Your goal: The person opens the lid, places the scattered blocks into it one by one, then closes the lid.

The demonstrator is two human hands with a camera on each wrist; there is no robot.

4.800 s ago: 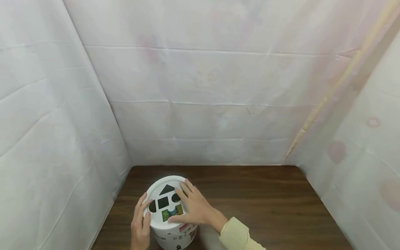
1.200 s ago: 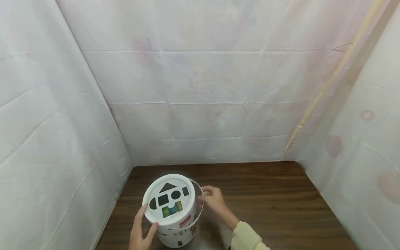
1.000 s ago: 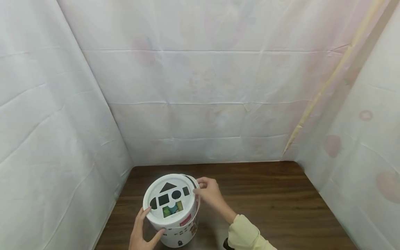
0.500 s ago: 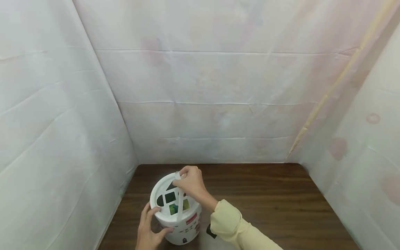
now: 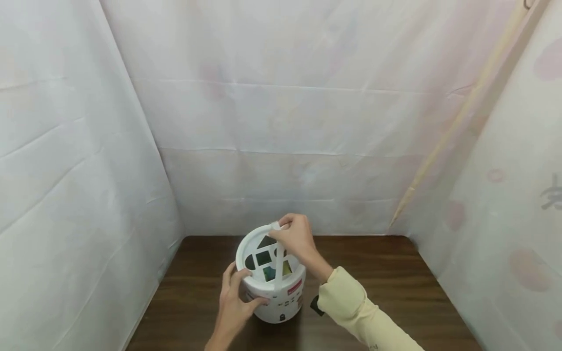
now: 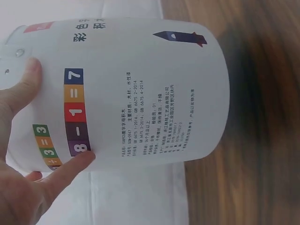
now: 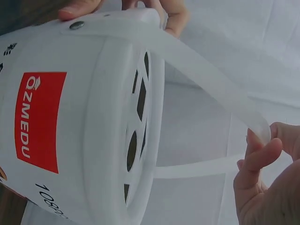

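Note:
A white lidded bucket stands on the table at the front. Its lid has cut-outs of several shapes, through which green and yellow blocks show. My left hand holds the bucket's left side, fingers at the lid rim and thumb lower on the wall. In the left wrist view, fingers lie against the printed wall. My right hand pinches the white strap handle, raised in an arch above the lid. In the right wrist view the thumb and fingers close round the strap.
The dark wooden table extends to the right of the bucket. White sheets hang behind it and on both sides. A tan pole-like strip slants down the right back corner.
My right hand has left the lid, taken the handle from the bucket's right side and swung it up over the lid. The bucket has since shifted right, with my left hand staying on it.

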